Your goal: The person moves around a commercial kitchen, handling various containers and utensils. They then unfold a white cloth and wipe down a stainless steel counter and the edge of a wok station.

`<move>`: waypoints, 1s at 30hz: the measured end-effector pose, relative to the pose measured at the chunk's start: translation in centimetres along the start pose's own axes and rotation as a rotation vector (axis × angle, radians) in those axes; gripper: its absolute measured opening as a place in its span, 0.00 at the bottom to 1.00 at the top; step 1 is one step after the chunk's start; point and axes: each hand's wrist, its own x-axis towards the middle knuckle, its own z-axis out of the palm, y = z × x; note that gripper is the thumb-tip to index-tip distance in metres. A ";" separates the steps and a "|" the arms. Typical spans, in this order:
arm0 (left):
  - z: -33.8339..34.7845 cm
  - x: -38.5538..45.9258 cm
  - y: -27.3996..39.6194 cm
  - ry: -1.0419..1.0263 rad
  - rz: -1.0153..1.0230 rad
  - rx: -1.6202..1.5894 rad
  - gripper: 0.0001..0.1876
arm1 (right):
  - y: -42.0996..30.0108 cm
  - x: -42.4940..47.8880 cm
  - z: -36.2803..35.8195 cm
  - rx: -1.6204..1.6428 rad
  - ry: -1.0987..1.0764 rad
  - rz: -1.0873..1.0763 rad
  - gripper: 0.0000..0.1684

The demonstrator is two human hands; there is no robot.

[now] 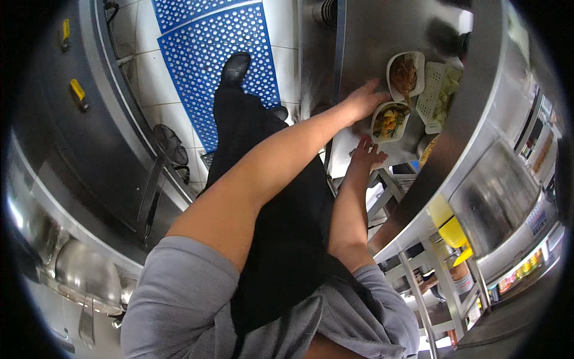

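Observation:
My left hand (365, 102) reaches across to a steel counter (363, 49), fingers apart beside two white food containers. Its fingertips come close to where the containers meet; whether they touch is unclear. The farther white container (420, 74) holds dark reddish-brown food (403, 76) with a utensil handle leaning out. In the nearer white container (389, 138) lies a mix of orange, yellow and green food (389, 120). Just below that container, my right hand (368, 155) is held with spread fingers and nothing in it.
Beside the containers stands a white perforated basket (429, 92) with pale green leaves (448, 92). A steel shelf edge (482, 94) curves along the right. Blue perforated mats (202, 58) cover floor tiles. Steel pans (87, 271) sit lower left; another person's arm (458, 272) shows lower right.

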 end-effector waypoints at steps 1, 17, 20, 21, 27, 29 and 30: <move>0.7 0.9 0.1 -0.024 0.000 -0.071 0.45 | -0.6 -0.1 0.7 -0.037 -0.017 -0.025 0.42; -1.4 5.7 10.2 -0.301 0.022 -0.319 0.46 | -1.9 -0.8 10.4 -0.146 -0.284 -0.074 0.37; -1.6 4.1 11.3 -0.117 -0.025 -0.255 0.35 | -0.1 -5.0 8.9 -0.276 -0.223 -0.059 0.44; -2.7 6.3 7.9 -0.107 -0.020 -0.239 0.33 | 1.0 -5.4 7.2 -0.328 -0.200 -0.034 0.42; -9.1 -6.6 9.7 0.085 -0.232 -0.090 0.21 | 1.3 -22.0 4.3 -0.824 -0.843 0.394 0.09; -8.6 -11.2 12.8 0.136 -0.219 0.043 0.17 | -2.5 -25.7 4.2 -0.802 -1.272 0.276 0.11; -8.1 -13.1 14.2 0.149 -0.179 0.063 0.16 | -5.6 -27.2 5.1 -0.825 -1.389 0.092 0.12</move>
